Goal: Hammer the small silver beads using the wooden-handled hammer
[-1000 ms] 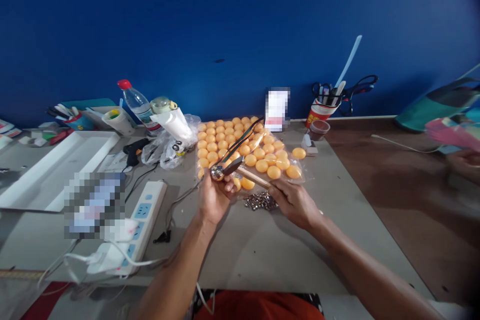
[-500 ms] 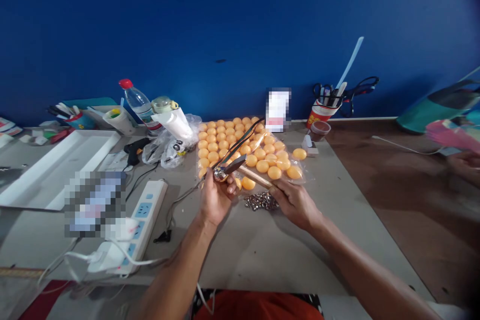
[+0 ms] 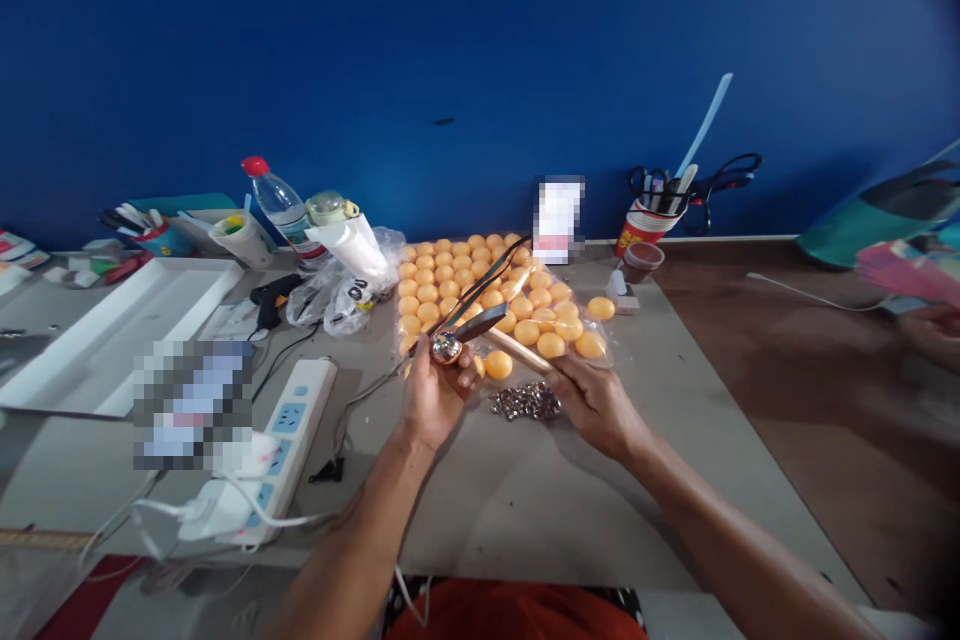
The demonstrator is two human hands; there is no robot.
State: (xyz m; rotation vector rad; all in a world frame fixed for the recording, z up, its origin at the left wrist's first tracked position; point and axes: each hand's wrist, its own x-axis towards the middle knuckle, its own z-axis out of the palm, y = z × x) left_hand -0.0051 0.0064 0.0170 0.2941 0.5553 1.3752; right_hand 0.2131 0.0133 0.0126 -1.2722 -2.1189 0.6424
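My left hand [image 3: 435, 395] is closed around a small round thing with a shiny silver, bumpy face [image 3: 446, 348]; its exact kind is unclear. My right hand [image 3: 600, 405] grips the pale wooden handle of a hammer [image 3: 517, 351]. Its dark, tapered metal head lies just above and beside the silver face; I cannot tell whether they touch. A pile of small shiny metal pieces [image 3: 525, 401] lies on the table between my hands. Behind them, many orange balls [image 3: 540, 298] sit in rows in a clear plastic bag, with one loose orange ball [image 3: 601, 308] to the right.
A white power strip [image 3: 289, 440] with plugs and cables lies at left, near a black glue gun [image 3: 274, 298] and a white tray [image 3: 127, 335]. Behind stands a bottle [image 3: 277, 205]. A red cup of tools [image 3: 645, 220] is at back right; another person's hand [image 3: 934, 330] shows far right.
The hammer head has shifted slightly right, and the silver face in my left hand shows more fully. My hands have otherwise hardly moved.
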